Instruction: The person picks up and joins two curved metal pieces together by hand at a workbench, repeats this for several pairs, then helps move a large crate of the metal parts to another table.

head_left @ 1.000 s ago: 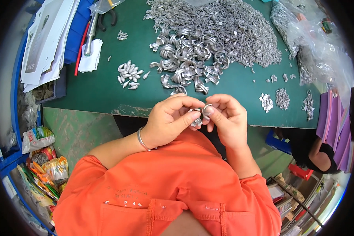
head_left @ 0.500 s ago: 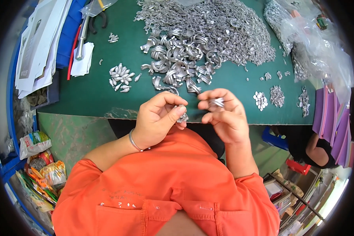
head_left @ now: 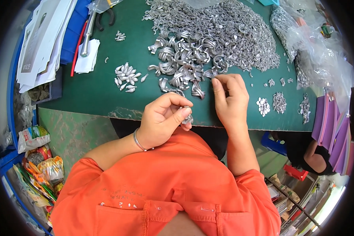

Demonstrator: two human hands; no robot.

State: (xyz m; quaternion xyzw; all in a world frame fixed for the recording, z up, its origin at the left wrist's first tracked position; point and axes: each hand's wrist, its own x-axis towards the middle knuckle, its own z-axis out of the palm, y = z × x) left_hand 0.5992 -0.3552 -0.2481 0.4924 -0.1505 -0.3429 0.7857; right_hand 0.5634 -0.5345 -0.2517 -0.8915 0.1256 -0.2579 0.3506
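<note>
Silver drops are heaped between ten and eleven o'clock from the left hand, which is curled nearly closed, with small shiny bits pinched in it. Big bent metal pieces are piled at ten o'clock from the right hand, which is held half curled at their edge; whether one is gripped cannot be told.

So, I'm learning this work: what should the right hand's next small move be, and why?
Perhaps bring the right hand toward the left hand: the left holds small metal pieces, while the right is beside the curved pieces, its hold unclear.
</note>
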